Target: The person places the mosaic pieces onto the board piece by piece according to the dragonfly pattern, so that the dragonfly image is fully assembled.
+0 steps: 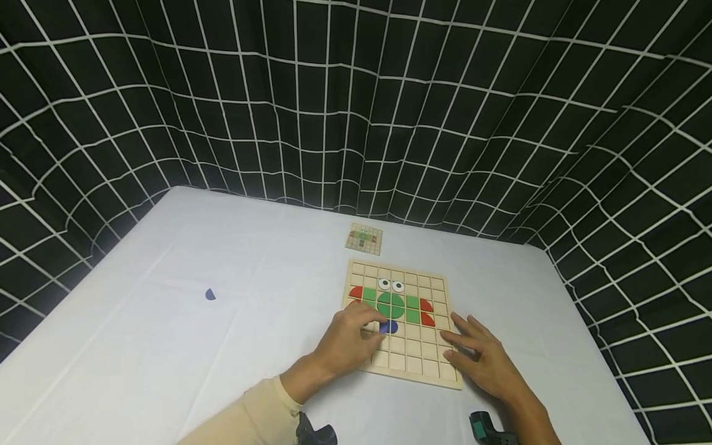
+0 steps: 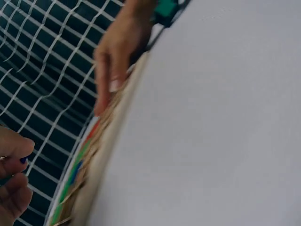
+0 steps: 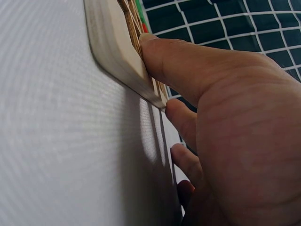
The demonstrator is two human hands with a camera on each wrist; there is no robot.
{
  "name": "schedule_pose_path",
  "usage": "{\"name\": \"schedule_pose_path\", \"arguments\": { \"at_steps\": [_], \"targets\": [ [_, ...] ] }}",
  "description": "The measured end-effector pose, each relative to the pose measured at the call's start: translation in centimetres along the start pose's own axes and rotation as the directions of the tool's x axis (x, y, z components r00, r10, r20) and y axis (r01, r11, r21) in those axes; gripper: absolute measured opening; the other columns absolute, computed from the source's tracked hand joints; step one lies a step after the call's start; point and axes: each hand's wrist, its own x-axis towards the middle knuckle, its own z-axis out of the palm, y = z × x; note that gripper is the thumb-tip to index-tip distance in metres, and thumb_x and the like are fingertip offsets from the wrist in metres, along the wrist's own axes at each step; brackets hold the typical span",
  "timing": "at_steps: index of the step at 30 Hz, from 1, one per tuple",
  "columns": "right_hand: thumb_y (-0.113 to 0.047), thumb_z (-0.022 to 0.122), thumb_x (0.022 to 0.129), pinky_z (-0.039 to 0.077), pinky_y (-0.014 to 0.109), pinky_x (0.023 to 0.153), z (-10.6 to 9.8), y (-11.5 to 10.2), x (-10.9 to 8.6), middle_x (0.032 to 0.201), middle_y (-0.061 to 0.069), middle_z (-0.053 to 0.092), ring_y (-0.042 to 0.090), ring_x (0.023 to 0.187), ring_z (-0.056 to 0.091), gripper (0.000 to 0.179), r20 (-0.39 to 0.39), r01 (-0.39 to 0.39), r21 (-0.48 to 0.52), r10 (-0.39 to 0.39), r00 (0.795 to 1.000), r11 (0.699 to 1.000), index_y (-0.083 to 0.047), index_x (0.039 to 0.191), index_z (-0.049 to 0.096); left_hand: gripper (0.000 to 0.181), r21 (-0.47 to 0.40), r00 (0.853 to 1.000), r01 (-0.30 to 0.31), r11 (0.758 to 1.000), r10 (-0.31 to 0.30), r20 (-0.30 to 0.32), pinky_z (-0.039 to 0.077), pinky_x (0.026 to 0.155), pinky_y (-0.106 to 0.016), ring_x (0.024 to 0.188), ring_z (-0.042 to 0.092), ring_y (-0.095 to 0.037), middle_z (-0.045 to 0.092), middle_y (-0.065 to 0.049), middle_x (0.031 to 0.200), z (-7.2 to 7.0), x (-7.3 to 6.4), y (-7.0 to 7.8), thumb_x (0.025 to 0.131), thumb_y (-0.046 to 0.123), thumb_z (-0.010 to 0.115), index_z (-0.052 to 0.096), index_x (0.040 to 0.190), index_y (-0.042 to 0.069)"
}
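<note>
A wooden grid board [image 1: 414, 364] lies on the table. On it are a green circle made of quarter pieces [image 1: 391, 305], green squares [image 1: 412, 314], red pieces [image 1: 427, 319] and two eye pieces [image 1: 397, 287]. Over the lower part of the board, my left hand [image 1: 346, 339] pinches a small blue piece [image 1: 383, 328] between thumb and fingers, right beside a blue piece [image 1: 394, 326] on the grid. The blue also shows between the fingertips in the left wrist view. My right hand [image 1: 486, 358] rests on the board's right edge, its fingers spread and thumb on the rim.
Behind the board lies a small pattern card [image 1: 364, 239] with a similar figure. One more blue piece [image 1: 210, 295] sits apart on the white tablecloth [image 1: 267, 266] at the left. A black curtain with white grid lines [image 1: 334, 111] encloses the table's back and sides.
</note>
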Motion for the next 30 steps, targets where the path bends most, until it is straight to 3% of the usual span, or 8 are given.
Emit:
{"name": "schedule_pose_path", "arguments": {
  "at_steps": [7,10,20,30],
  "targets": [
    [-0.037,0.074,0.081,0.017,0.073,0.102,0.0,-0.1,-0.1,0.148,0.01,0.044,0.046,0.139,0.024,0.038,0.004,-0.007,0.006,0.007,1.0,1.0,-0.019,0.115,0.071,0.017,0.058,0.998,0.039,0.998,-0.041,0.047,0.043,0.082,-0.024,0.093,0.053,-0.014,0.072,-0.001,0.094,2.4,-0.1,0.3,0.078,0.004,0.072,0.072,0.095,0.006],
    [-0.038,0.074,0.081,0.017,0.073,0.103,0.0,-0.1,0.0,0.148,0.009,0.043,0.046,0.14,0.023,0.039,0.011,-0.011,0.005,0.01,1.0,1.0,-0.02,0.115,0.071,0.017,0.102,0.999,0.025,0.995,-0.029,0.045,0.038,0.083,-0.028,0.094,0.053,-0.013,0.072,0.001,0.093,3.0,0.0,0.3,0.077,0.006,0.074,0.073,0.094,0.008],
    [-0.038,0.073,0.082,0.016,0.075,0.101,-0.2,0.0,0.2,0.149,0.009,0.041,0.046,0.14,0.021,0.04,0.028,-0.014,0.015,0.013,1.0,1.0,-0.019,0.117,0.07,0.012,0.187,0.998,0.036,0.982,-0.043,0.034,0.03,0.08,-0.034,0.099,0.049,-0.016,0.072,0.004,0.094,3.9,-0.2,-0.2,0.077,0.009,0.076,0.073,0.089,0.012],
    [-0.036,0.074,0.081,0.017,0.073,0.102,-0.2,-0.1,0.1,0.149,0.01,0.042,0.046,0.14,0.021,0.04,0.026,-0.016,0.021,0.015,1.0,1.0,-0.018,0.116,0.07,0.004,0.313,0.999,-0.023,0.95,0.006,0.053,0.032,0.078,-0.034,0.1,0.051,-0.016,0.072,0.007,0.091,4.1,-0.8,-0.8,0.076,0.013,0.077,0.077,0.078,0.017]
  ]
}}
